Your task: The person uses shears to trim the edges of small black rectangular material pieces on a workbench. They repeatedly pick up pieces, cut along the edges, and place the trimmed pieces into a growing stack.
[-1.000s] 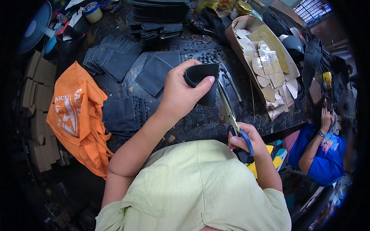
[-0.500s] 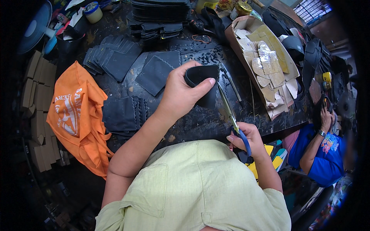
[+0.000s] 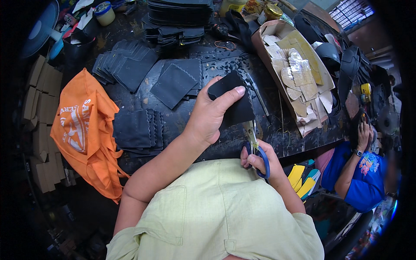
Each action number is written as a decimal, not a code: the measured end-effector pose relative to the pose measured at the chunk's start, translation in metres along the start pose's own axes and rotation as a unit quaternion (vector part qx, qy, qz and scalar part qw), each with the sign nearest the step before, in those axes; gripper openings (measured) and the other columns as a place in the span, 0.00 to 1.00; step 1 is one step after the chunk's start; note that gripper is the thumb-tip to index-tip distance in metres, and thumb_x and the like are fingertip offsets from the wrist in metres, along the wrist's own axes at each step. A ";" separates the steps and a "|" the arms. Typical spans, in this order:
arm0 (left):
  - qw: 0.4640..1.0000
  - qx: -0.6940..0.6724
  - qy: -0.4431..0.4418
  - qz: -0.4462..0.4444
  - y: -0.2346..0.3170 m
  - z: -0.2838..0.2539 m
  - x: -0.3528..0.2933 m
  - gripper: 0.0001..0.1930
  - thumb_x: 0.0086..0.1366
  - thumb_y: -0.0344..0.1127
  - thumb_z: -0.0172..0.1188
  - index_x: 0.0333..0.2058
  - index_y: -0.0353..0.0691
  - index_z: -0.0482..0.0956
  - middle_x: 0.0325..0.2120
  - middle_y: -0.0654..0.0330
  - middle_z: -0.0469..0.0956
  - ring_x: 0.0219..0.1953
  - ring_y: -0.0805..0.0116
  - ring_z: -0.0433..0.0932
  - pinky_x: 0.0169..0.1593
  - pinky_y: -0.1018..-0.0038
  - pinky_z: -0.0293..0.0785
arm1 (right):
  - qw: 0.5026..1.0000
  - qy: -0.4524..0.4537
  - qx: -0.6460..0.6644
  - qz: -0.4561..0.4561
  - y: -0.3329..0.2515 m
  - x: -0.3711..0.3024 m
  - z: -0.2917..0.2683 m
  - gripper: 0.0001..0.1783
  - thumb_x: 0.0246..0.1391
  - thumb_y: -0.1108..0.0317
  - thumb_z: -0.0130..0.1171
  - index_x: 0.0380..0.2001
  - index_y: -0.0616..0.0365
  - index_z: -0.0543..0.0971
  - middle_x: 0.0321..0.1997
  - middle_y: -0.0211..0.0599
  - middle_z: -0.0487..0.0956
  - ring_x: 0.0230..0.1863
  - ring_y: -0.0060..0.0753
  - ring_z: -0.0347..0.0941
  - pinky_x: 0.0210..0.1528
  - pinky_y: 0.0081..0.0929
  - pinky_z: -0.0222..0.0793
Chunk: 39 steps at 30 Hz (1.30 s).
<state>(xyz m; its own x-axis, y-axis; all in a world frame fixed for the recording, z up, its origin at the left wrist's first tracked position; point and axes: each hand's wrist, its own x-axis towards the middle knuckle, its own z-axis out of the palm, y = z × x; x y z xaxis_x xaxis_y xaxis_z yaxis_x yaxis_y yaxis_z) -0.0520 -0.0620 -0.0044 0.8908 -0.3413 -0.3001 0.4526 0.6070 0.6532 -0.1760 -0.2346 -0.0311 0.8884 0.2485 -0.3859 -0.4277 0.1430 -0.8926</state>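
My left hand (image 3: 212,106) is closed on a black leather-like piece (image 3: 236,102), its thumb lying across the top face. The right edge of this piece is zigzag cut. In my right hand (image 3: 262,158) is a pair of scissors (image 3: 262,164) with blue handles, fingers in the loops. The blades point up at the piece's lower right corner, their tips partly hidden by it. Behind my left hand lie flat black pieces (image 3: 175,84) with wavy edges, and a stack of similar pieces (image 3: 138,130) rests left of my forearm. Small black scraps (image 3: 223,67) are scattered beyond the held piece.
A cardboard box (image 3: 286,89) of tan pattern pieces stands at right, with a thin pen-like tool (image 3: 261,102) beside it. Tall black stacks (image 3: 180,19) and fanned pieces (image 3: 125,63) lie farther back. An orange cloth bag (image 3: 84,134) hangs left. A person in blue (image 3: 362,173) works at right.
The held piece has turned from curled to flatter, facing up. My right hand has moved left and the scissors have come in under the piece's corner, their blades now closer together.
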 end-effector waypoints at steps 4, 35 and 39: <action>1.000 0.007 -0.004 -0.007 0.002 -0.003 0.001 0.17 0.60 0.28 0.66 0.46 0.34 0.74 0.37 0.58 0.80 0.39 0.72 0.80 0.45 0.74 0.79 | 1.000 -0.001 -0.011 -0.016 -0.002 0.000 -0.002 0.10 0.56 0.66 0.64 0.33 0.59 0.74 0.27 0.28 0.75 0.29 0.19 0.70 0.34 0.19 0.68; 0.973 0.210 -0.027 0.091 0.008 -0.019 0.012 0.08 0.60 0.29 0.64 0.38 0.35 0.78 0.33 0.58 0.82 0.34 0.74 0.79 0.42 0.78 0.76 | 0.999 0.019 -0.043 0.012 -0.004 -0.007 -0.022 0.10 0.55 0.67 0.66 0.29 0.57 0.74 0.22 0.24 0.75 0.18 0.10 0.65 0.21 0.12 0.60; 0.970 0.225 -0.034 0.080 0.014 -0.022 0.013 0.08 0.59 0.28 0.66 0.37 0.34 0.79 0.30 0.62 0.80 0.30 0.78 0.78 0.35 0.81 0.77 | 0.998 -0.019 -0.049 0.019 -0.005 -0.006 -0.028 0.11 0.56 0.66 0.65 0.29 0.57 0.73 0.21 0.23 0.73 0.17 0.10 0.64 0.19 0.12 0.58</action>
<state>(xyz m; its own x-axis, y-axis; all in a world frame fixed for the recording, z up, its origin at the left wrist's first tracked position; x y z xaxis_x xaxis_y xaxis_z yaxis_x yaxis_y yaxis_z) -0.0338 -0.0424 -0.0144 0.9366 -0.3245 -0.1322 0.2308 0.2872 0.9297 -0.1744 -0.2638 -0.0304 0.8638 0.2893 -0.4125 -0.4412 0.0392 -0.8965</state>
